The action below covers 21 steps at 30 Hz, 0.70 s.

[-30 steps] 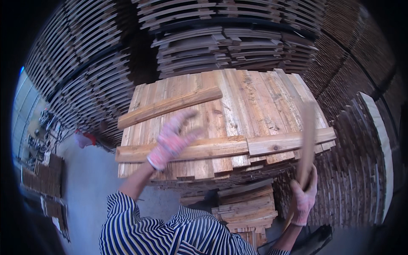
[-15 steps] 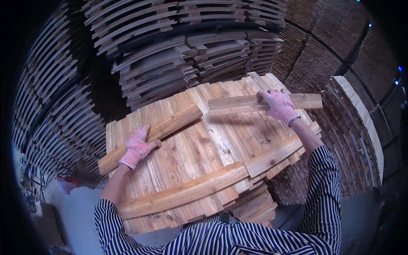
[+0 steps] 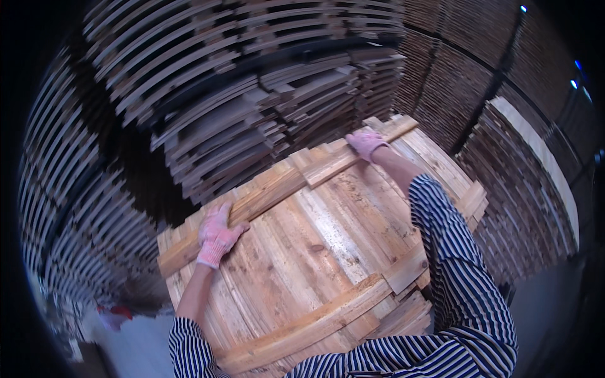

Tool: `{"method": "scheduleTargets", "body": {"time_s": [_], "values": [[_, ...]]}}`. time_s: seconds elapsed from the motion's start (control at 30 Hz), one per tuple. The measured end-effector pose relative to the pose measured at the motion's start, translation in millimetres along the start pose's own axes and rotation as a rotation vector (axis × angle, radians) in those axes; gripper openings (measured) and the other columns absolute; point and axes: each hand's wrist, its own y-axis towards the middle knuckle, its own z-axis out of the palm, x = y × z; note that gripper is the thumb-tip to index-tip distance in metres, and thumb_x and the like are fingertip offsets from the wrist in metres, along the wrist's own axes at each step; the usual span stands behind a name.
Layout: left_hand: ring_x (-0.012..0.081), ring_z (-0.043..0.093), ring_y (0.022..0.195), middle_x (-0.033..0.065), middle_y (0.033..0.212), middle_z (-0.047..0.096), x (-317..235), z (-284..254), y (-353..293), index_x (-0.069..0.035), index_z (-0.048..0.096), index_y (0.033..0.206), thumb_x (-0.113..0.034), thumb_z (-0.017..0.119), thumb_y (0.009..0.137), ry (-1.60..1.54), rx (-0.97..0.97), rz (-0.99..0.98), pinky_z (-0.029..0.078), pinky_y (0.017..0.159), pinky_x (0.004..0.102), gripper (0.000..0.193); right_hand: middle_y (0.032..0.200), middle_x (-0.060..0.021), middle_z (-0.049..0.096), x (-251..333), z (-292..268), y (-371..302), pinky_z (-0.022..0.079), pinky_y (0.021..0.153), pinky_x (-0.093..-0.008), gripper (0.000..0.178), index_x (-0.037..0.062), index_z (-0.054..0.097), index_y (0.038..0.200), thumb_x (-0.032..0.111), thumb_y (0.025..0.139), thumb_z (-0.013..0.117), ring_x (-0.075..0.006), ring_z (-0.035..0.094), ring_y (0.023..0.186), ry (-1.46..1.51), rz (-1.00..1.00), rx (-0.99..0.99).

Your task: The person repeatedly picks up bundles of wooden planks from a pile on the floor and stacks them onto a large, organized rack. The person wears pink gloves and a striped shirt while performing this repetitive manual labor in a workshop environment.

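A layer of pale wooden boards (image 3: 283, 252) lies side by side in front of me. My left hand (image 3: 217, 234), in a pink-and-white knit glove, is closed over a long wooden strip (image 3: 271, 194) lying across the boards near their far edge. A second wooden strip (image 3: 331, 169) continues to the right, its end meeting the first one. My right hand (image 3: 367, 145), gloved alike, grips that strip around its middle, hiding part of it. Along the near side run two more strips, a longer left one (image 3: 309, 321) and a shorter right one (image 3: 403, 269).
More stacked wood (image 3: 403, 315) shows below the near edge of the boards. Tall stacks of spaced boards (image 3: 220, 120) rise beyond and to the left. Another stack (image 3: 517, 201) stands close on the right. Grey floor (image 3: 145, 346) shows at the lower left, with a red object (image 3: 116, 315) there.
Both strips have moved away from me to the far edge of the boards and now lie nearly in line. The right strip has come down from a tilted position. My view has shifted.
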Motion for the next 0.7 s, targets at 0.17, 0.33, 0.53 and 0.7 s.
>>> {"method": "scheduleTargets", "body": {"time_s": [0.17,0.33,0.53,0.7], "values": [[0.0377,0.053,0.127,0.02,0.136,0.058,5,1,0,-0.006,0.057,0.137,-0.052,0.079,0.076,0.028,-0.052,0.034,0.043,0.108,0.0448,0.08,0.119,-0.0125,0.067,21,21,5,0.056,0.086,-0.0529,0.025,0.011,0.066,0.117,0.018,0.097,0.053,-0.0335,0.063,0.115,-0.044,0.162,-0.178],[0.0386,0.054,0.126,0.0194,0.135,0.059,10,6,5,-0.005,0.057,0.138,-0.05,0.082,0.074,0.054,-0.059,0.091,0.043,0.109,0.0448,0.082,0.124,-0.012,0.063,15,28,3,0.053,0.085,-0.0622,0.03,0.0163,0.065,0.124,0.019,0.095,0.057,-0.0381,0.059,0.119,0.071,0.211,-0.182],[0.0391,0.053,0.128,0.0197,0.133,0.06,1,6,5,-0.003,0.057,0.138,-0.043,0.085,0.072,0.031,-0.023,0.059,0.042,0.111,0.0448,0.082,0.124,-0.0109,0.064,25,42,0,0.052,0.092,-0.0553,0.028,0.0143,0.067,0.119,0.019,0.094,0.056,-0.0385,0.056,0.122,0.037,0.329,-0.167],[0.0405,0.052,0.13,0.0229,0.136,0.059,13,-9,-1,-0.001,0.056,0.139,-0.042,0.084,0.073,-0.07,0.026,0.126,0.039,0.113,0.0447,0.082,0.126,-0.01,0.062,23,28,4,0.054,0.084,-0.0622,0.029,0.0178,0.066,0.12,0.019,0.093,0.06,-0.0372,0.054,0.124,0.06,0.266,-0.153]]}}
